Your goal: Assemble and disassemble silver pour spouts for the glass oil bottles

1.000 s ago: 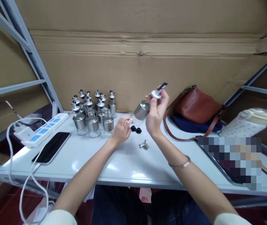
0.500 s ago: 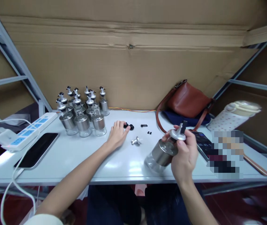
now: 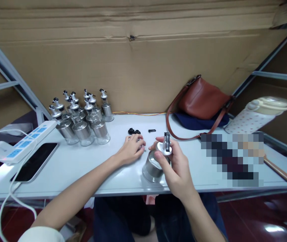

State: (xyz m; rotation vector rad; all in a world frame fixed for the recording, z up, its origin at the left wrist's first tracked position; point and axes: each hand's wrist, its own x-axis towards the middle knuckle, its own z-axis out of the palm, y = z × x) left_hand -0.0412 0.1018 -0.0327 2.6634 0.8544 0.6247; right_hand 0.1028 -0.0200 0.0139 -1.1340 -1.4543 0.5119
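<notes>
My right hand grips the neck of a glass oil bottle with a steel sleeve. The bottle leans slightly near the front of the table, topped by a silver pour spout with a black flap. To its left, my left hand rests low on the tabletop, fingers curled down. A bit of shiny metal shows by its fingertips, but what lies under them is hidden. Just beyond those fingers sit two round black stoppers. A small black flap piece lies farther right.
Several finished-looking bottles with spouts cluster at the back left. A power strip and a phone lie on the left. A brown bag, a dotted flask and a pixelated patch occupy the right. Cardboard walls the back.
My right hand has brought the bottle left and more upright. My left hand has drawn back from the black stoppers to where the loose silver spout lay, covering that spot. The view has shifted slightly.
</notes>
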